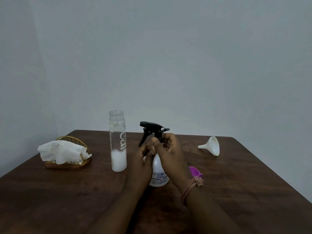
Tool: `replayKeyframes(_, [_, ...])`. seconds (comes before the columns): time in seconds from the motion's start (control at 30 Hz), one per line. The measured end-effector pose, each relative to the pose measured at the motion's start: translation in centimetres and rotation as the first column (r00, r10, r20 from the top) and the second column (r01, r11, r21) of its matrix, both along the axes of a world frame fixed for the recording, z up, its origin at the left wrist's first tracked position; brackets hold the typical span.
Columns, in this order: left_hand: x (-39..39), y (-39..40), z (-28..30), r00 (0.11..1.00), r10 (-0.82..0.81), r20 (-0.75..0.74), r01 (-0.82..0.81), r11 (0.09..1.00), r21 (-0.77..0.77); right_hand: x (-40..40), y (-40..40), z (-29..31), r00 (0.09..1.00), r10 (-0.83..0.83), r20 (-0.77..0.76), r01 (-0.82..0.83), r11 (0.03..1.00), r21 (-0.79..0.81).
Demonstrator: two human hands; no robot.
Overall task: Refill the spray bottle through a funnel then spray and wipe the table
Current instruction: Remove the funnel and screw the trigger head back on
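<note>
The spray bottle (158,173) stands upright near the middle of the dark wooden surface (236,191), its black trigger head (152,130) seated on top with the trigger lever pointing toward the left edge. My left hand (143,159) is wrapped around the white body of the bottle just under the neck. My right hand (168,149) grips the black collar below the trigger head, fingers closed around it; a pink band (194,183) sits on that wrist.

Just left of the spray bottle stands a tall clear bottle (117,141), uncapped, upright, holding white liquid in roughly its lowest third. White lettering runs down its side.

The white funnel (211,146) lies on its side toward the far right corner, spout pointing left, well apart from both bottles. A purple cap (195,171) lies on the surface just behind my right wrist, partly hidden by it.

Toward the far left edge a wire holder (70,159) carries crumpled white tissue (62,151), which drapes over its front.
</note>
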State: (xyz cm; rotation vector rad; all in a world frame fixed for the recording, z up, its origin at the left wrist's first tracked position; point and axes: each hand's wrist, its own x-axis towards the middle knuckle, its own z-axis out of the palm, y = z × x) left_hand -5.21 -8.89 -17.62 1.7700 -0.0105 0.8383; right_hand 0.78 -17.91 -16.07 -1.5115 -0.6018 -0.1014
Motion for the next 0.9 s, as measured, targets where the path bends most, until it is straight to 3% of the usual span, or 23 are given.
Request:
replayKeyframes(0.13, [-0.1, 0.0, -1.3, 0.992, -0.096, -0.08, 0.094, 0.995, -0.027, -0.4, -0.4, 0.2, 0.992, 0.121, -0.026, -0.122, 0.991, -0.057])
replayKeyframes(0.23, [0.0, -0.1, -1.3, 0.986, -0.022, -0.167, 0.03, 0.998, 0.05, -0.4, -0.6, 0.7, 0.993, 0.117, -0.004, -0.117, 0.987, -0.106])
replayKeyframes(0.37, [0.2, -0.1, -1.2, 0.99, 0.035, -0.137, -0.016, 0.99, 0.138, 0.1, -1.1, 0.9, 0.994, 0.11, -0.007, -0.111, 0.993, -0.042])
replayKeyframes(0.5, [0.4, -0.4, -1.2, 0.988, 0.121, -0.1, -0.106, 0.984, 0.143, -0.2, -0.7, 1.1, 1.0, 0.027, -0.007, -0.027, 1.0, 0.005])
replayKeyframes(0.67, [0.2, -0.6, -1.1, 0.983, 0.18, -0.042, -0.171, 0.972, 0.158, -1.0, 0.9, 0.5, 0.97, -0.238, 0.054, 0.241, 0.969, -0.051])
replayKeyframes(0.8, [0.3, -0.4, -1.6, 0.989, 0.106, -0.104, -0.09, 0.985, 0.149, -1.5, -0.3, 0.9, 0.996, -0.076, 0.053, 0.079, 0.996, -0.051])
replayKeyframes(0.9, [0.1, -0.5, -1.5, 0.986, 0.028, -0.167, -0.019, 0.998, 0.055, -1.0, -1.0, 0.8, 0.999, 0.042, -0.008, -0.043, 0.994, -0.098])
